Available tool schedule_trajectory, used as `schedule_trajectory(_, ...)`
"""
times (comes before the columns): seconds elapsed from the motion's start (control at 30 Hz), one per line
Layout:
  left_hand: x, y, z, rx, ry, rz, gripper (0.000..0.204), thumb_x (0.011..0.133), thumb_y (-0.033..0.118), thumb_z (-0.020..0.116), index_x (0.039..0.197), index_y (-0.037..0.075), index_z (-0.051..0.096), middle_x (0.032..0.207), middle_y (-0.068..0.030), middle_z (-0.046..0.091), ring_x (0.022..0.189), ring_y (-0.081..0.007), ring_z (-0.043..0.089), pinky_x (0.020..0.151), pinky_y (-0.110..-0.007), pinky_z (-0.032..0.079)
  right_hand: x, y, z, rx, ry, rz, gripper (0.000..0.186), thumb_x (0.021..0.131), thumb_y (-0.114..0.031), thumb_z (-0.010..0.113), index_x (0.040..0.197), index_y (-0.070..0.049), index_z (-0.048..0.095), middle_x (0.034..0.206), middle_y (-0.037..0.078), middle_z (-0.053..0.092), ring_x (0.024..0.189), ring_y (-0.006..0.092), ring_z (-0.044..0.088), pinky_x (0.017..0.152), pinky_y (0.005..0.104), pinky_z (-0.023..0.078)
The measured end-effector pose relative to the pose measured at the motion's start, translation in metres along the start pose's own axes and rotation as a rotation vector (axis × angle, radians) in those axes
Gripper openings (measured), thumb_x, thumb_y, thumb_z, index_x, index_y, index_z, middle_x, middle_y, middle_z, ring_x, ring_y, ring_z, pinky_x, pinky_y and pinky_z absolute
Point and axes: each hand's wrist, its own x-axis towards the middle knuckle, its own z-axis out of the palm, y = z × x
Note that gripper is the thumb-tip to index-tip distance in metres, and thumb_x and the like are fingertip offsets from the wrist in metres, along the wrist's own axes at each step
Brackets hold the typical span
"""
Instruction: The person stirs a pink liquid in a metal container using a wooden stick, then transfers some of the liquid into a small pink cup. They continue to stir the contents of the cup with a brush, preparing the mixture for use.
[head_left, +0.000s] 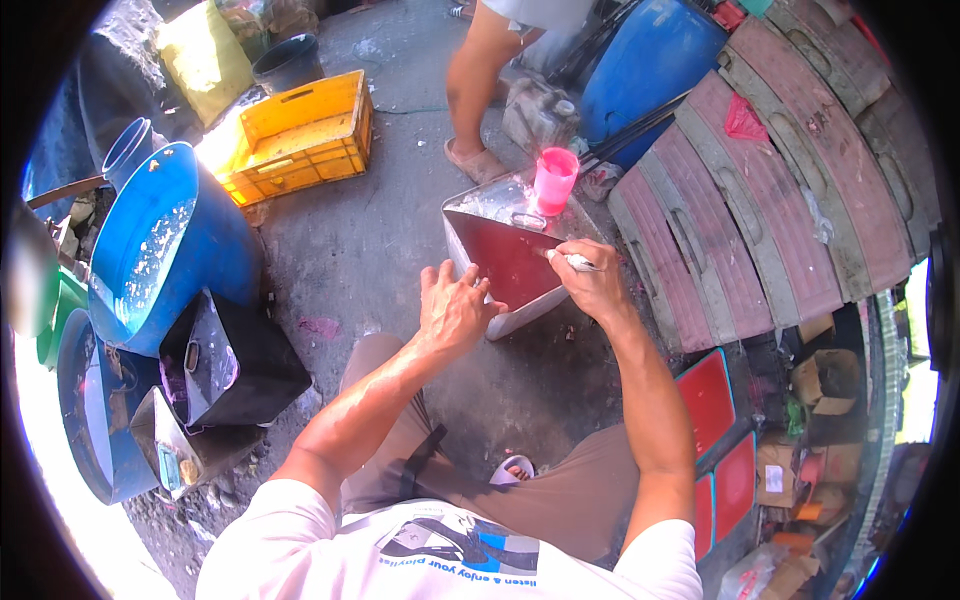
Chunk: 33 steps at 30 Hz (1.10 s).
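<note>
Daylight is strong: left of the fingers (430, 284) and farther off, one end of the yellow crate (310, 160) glares white, and the rim farthest left burns out. Softer shade surrounds the fingers. Edges bow toward a black round border; boxes (826, 380) to their right look slightly blurred, perhaps.

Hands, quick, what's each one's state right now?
Left hand: open, at the edge of the red panel.
Right hand: closed, holding a small white tool.
</note>
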Motion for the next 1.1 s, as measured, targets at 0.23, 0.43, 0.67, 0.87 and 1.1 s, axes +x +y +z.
schedule_trajectory(0.23,0.024,-0.002,-0.016,-0.106,-0.071,0.087,0.039,0.093,0.044,0.077,0.115,0.012,0.081,0.117,-0.0067,0.076,0.125,-0.0310,0.058,0.102,-0.048,0.041,0.033,-0.008,-0.006,0.161,-0.281,0.402,0.018,0.092,-0.014,0.070,0.088,0.002,0.079,0.070,0.011,0.074,0.067,0.0170,0.074,0.061,0.0346,0.058)
schedule_trajectory(0.43,0.064,-0.006,0.047,-0.670,0.402,0.318,0.026,0.085,0.025,0.086,0.104,0.008,0.080,0.104,-0.0064,0.075,0.112,-0.0302,0.063,0.098,-0.046,0.047,0.022,-0.015,0.014,0.356,-0.331,0.610,0.021,0.095,-0.015,0.069,0.091,0.004,0.077,0.078,0.010,0.075,0.066,0.0151,0.073,0.060,0.0319,0.062)
schedule_trajectory(0.67,0.064,0.002,0.051,-0.490,0.397,0.358,0.025,0.087,0.026,0.084,0.106,0.010,0.081,0.109,-0.0048,0.075,0.114,-0.0298,0.063,0.099,-0.046,0.047,0.002,0.010,0.009,0.205,-0.240,0.212,0.019,0.096,-0.014,0.069,0.087,0.002,0.075,0.078,0.007,0.074,0.065,0.0123,0.069,0.058,0.0310,0.055)
schedule_trajectory(0.87,0.065,0.001,0.047,-0.466,0.320,0.324,0.030,0.087,0.024,0.084,0.114,0.010,0.080,0.117,-0.0070,0.075,0.118,-0.0316,0.063,0.099,-0.047,0.046,0.001,0.001,0.001,0.177,-0.182,0.118,0.016,0.095,-0.009,0.070,0.086,0.003,0.074,0.076,0.010,0.074,0.065,0.0172,0.069,0.061,0.0349,0.054)
schedule_trajectory(1.1,0.065,-0.001,0.050,-0.497,0.339,0.310,0.027,0.089,0.005,0.077,0.116,0.006,0.077,0.117,-0.0097,0.074,0.119,-0.0328,0.063,0.098,-0.046,0.049,0.012,0.001,0.004,0.077,0.006,0.099,0.011,0.091,-0.008,0.076,0.085,0.000,0.072,0.077,0.020,0.069,0.069,0.0377,0.071,0.064,0.0448,0.054)
